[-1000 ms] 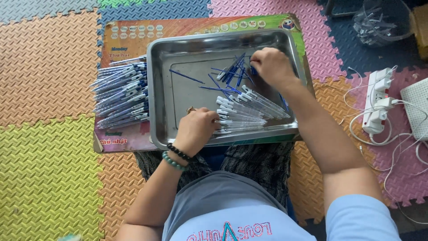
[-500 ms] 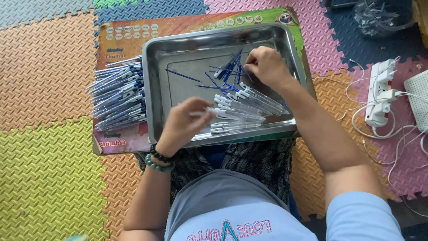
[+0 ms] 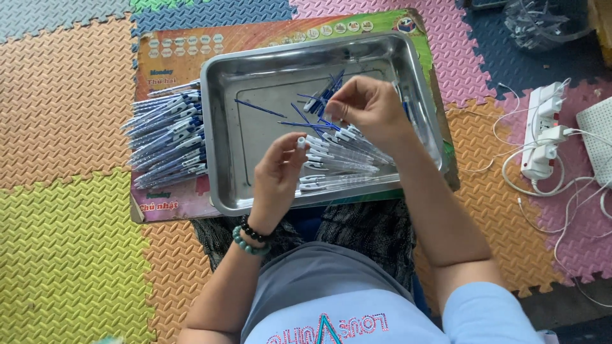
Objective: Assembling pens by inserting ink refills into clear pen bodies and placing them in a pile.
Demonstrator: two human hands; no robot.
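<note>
The left hand is raised over the near half of a steel tray, fingers curled around a white pen barrel whose open end points up and away from the body. The right hand hovers above the tray's middle with thumb and forefinger pinched together on what looks like a thin blue refill — the grip is partly hidden by the fingers, so the exact hold is hard to make out. More loose blue refills lie scattered on the tray floor under and to the left of that hand, and a heap of empty white barrels lies along the near right part of the tray, just beside the left hand. Outside the tray, to its left, a stack of assembled pens rests on a colourful printed board. A white power strip with cables sits well apart on the foam mats at the right.
</note>
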